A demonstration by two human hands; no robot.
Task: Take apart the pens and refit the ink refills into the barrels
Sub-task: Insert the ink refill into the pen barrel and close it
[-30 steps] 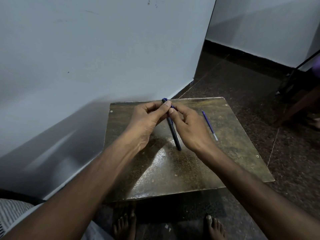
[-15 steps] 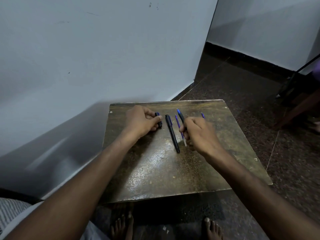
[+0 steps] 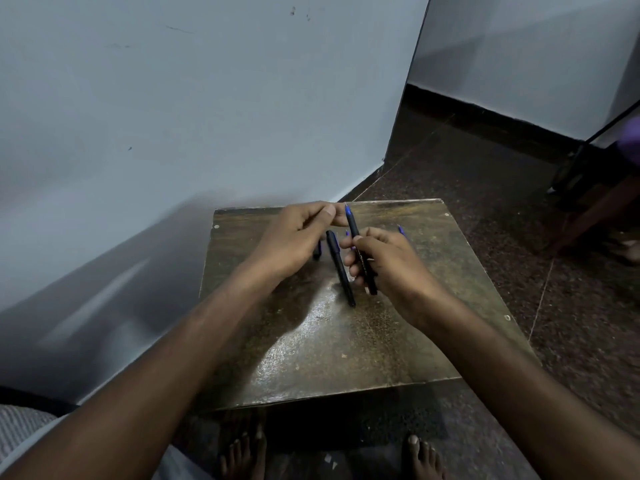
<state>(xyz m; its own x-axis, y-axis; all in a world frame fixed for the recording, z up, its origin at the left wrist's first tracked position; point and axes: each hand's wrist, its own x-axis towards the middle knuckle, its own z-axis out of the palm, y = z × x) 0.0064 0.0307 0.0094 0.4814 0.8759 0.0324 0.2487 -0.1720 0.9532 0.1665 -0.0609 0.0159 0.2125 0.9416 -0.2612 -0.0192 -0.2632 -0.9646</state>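
Note:
My right hand [image 3: 384, 261] grips a dark pen [image 3: 356, 237] with a blue tip, held tilted above the small worn table [image 3: 346, 358]. My left hand [image 3: 294, 237] is raised beside it, and its pinched fingertips touch the pen just under the blue tip. A second black barrel [image 3: 341, 271] lies on the table between my hands. A short dark cap piece [image 3: 317, 252] lies partly hidden under my left hand. The end of one blue refill [image 3: 401, 230] shows behind my right hand, and a bit of another refill [image 3: 347, 233] shows next to the held pen.
A pale wall [image 3: 173, 133] runs close along the table's left and far side. Dark speckled floor [image 3: 485, 202] lies to the right. My bare feet [image 3: 242, 455] are under the near edge. A dark stand and furniture [image 3: 588, 174] sit at the far right.
My hands parted and laid the barrel and the cap piece on the table. My right hand then picked up another pen, and my left hand rose to meet its tip.

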